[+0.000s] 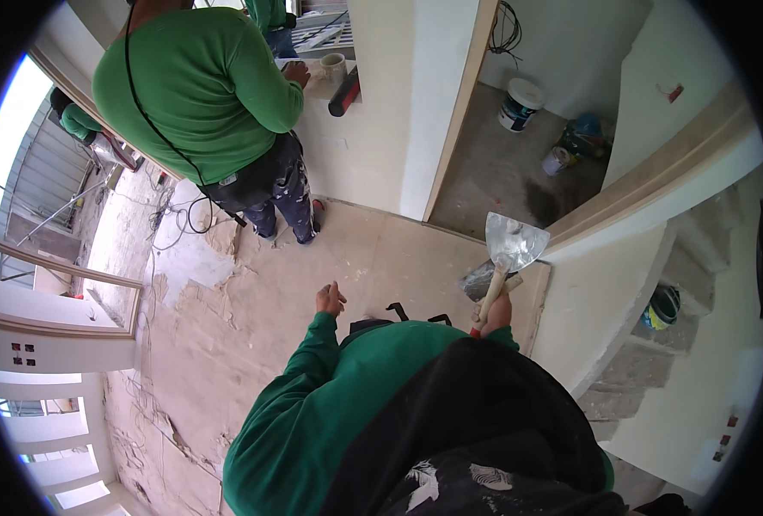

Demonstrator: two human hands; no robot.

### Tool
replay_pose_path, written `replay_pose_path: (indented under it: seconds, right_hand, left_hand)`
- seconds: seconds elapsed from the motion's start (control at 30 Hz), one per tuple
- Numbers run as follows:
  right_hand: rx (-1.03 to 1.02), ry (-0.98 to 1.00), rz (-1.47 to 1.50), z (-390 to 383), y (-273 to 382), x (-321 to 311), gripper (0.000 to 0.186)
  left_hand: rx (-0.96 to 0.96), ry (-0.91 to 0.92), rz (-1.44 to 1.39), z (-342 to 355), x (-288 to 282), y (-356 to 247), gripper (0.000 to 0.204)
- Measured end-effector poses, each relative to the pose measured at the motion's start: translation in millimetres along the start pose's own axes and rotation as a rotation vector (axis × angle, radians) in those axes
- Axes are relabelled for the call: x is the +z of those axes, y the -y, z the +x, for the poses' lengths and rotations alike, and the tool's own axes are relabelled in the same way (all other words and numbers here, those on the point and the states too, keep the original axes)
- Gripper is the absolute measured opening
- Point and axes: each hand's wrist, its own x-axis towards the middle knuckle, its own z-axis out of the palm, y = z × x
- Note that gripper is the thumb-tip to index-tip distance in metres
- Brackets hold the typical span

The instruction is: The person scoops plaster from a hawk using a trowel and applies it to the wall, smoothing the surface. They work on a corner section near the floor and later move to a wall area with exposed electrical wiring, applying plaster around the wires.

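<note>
The right hand (500, 313) clasps the scraper (516, 244), likely light, stiff, best held by its handle (490, 298); the left hand (330, 300) is loosely curled, empty.

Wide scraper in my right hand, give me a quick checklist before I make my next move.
1. Scraper in the right hand: ok, handle gripped, blade pointing away from you.
2. Second tool's grey blade secure: cannot tell, its grip is partly hidden.
3. Left hand free: ok, nothing visible in it.
4. Scraper's face clean: cannot tell, pale patches could be glare or residue.
5. Co-worker away from the blades: ok, standing apart, ahead and leftward.
6. Floor covering smooth: not ok, wrinkled and torn leftward.
</note>
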Motion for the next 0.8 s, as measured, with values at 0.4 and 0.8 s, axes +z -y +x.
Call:
replay_pose_path:
  seconds: [0.4, 0.8]
  right_hand:
    - [0.198, 0.067, -0.07, 8.2, -20.1, 22.2, 0.038]
    - [0.362, 0.61, -0.533, 59.8, -43.8, 106.3, 0.038]
  left_hand:
    - [-0.539, 0.165, 1.091, -168.9, -120.1, 162.1, 0.05]
    - [-0.74, -0.145, 0.256, -378.0, 21.9, 286.4, 0.068]
